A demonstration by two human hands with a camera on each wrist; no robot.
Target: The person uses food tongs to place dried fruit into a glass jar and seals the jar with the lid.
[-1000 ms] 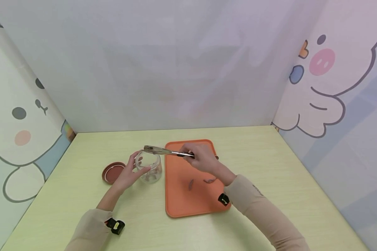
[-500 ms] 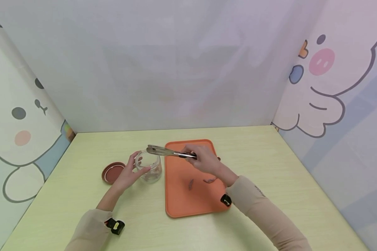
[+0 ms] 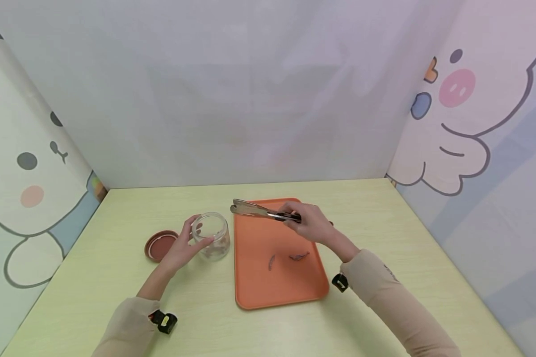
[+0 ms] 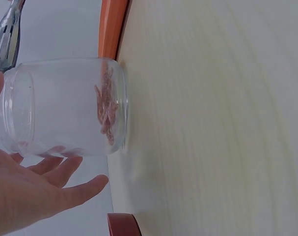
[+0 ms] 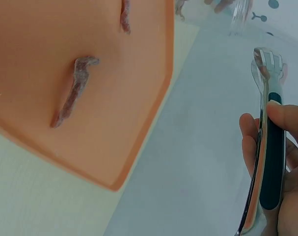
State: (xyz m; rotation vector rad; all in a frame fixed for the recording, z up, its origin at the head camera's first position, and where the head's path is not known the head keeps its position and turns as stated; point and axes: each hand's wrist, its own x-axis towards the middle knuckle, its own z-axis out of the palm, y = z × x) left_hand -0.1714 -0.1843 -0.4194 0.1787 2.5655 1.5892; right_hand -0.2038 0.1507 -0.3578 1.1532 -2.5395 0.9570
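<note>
My left hand (image 3: 181, 250) holds an upright clear glass jar (image 3: 219, 249), thumb on the near side of the neck and fingers round the left. Several reddish-brown strips, like dried meat (image 4: 107, 105), lie on its bottom in the left wrist view. My right hand (image 3: 311, 223) grips metal tongs with dark handle grips (image 3: 252, 208), level above an orange tray (image 3: 268, 295). Their slotted tips point left, just right of the jar's mouth, with nothing plainly seen between them. Two similar strips lie apart on the tray, one wrinkled strip (image 5: 76, 91) and one thin strip (image 3: 271, 262).
A round reddish-brown lid (image 3: 162, 247) lies on the pale wooden table (image 3: 205, 322), left of the jar and partly behind my left hand. The tray's left edge runs close beside the jar. A plain curtain (image 3: 250, 99) stands behind the table.
The tongs and my right hand have moved right, from above the jar's mouth to over the tray. My left hand and the jar have stayed in place.
</note>
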